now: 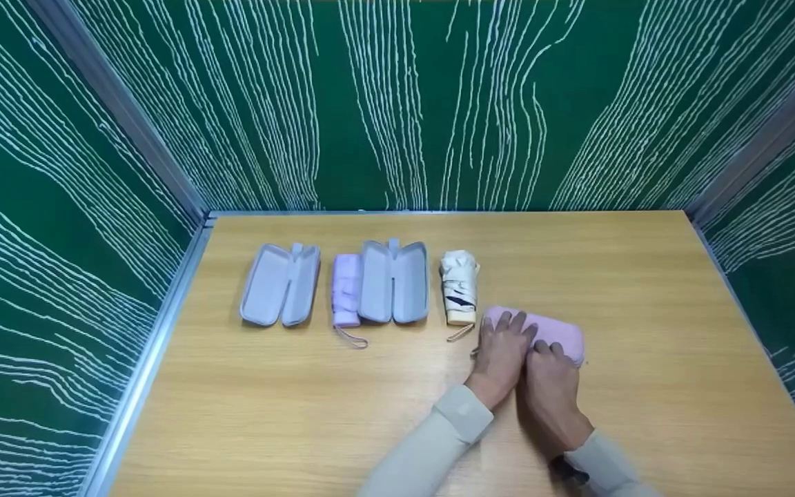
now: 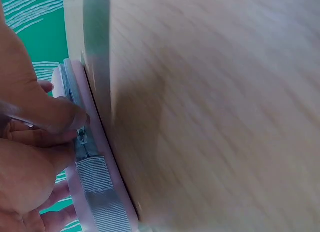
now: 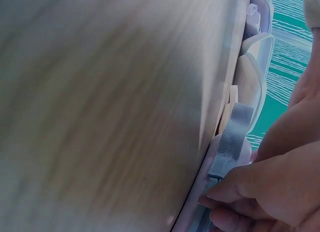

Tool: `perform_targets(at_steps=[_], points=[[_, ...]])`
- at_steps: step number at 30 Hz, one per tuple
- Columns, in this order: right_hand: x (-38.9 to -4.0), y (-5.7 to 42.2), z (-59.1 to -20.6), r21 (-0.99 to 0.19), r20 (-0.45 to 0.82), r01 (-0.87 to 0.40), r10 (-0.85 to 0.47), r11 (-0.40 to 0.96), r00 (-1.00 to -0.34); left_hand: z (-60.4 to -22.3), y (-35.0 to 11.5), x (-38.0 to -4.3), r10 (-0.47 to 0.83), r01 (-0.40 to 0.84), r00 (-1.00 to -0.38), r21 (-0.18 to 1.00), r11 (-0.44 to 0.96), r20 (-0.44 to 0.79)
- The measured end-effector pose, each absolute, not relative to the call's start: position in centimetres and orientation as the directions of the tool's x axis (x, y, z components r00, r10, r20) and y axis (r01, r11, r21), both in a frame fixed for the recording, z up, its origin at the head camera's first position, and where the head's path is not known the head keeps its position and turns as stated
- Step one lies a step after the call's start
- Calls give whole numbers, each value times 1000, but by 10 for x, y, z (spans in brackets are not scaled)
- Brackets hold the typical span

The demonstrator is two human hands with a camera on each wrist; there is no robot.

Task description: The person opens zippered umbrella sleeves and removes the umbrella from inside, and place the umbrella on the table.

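Note:
A pink zip case [image 1: 560, 337] lies closed on the table at the right of the head view. My left hand [image 1: 504, 348] holds its left part, fingers bent over the top. Beside it my right hand [image 1: 553, 379] is at the case's front side, with fingers curled. In the left wrist view a grey zipper slider [image 2: 81, 135] shows close to a ribbed grey strap [image 2: 100, 192], and a thumb and finger pinch there. The right wrist view has my right fingertips [image 3: 220, 194] pinching at the zipper, just below the strap.
Left of the pink case lies a folded cream umbrella [image 1: 459, 283] with a wrist loop. Farther left come an open grey case [image 1: 411, 283], a folded purple umbrella [image 1: 346, 290] and another open case [image 1: 266, 290]. Green walls with white lines [image 1: 384, 103] surround the wooden table [image 1: 287, 407].

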State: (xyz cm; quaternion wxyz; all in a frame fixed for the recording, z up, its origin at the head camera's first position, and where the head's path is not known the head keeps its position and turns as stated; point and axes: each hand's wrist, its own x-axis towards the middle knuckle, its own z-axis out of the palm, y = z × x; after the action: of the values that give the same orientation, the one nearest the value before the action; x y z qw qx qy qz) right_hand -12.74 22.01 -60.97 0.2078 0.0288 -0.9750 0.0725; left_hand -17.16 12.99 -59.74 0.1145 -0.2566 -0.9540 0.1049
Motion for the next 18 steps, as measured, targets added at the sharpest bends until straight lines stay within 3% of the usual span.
perform_targets(at_steps=[5,11,18], points=[[-126,219,-608,-167,378,-79,-10,983,-926,-594,125,-176,541,502,-834,-259,825,110],[-125,220,-608,-201,378,-82,-1,976,-926,-587,118,-185,599,578,-791,-168,798,123],[-125,216,-606,-216,350,-56,24,975,-936,-589,115,-186,604,582,-786,-173,794,129]])
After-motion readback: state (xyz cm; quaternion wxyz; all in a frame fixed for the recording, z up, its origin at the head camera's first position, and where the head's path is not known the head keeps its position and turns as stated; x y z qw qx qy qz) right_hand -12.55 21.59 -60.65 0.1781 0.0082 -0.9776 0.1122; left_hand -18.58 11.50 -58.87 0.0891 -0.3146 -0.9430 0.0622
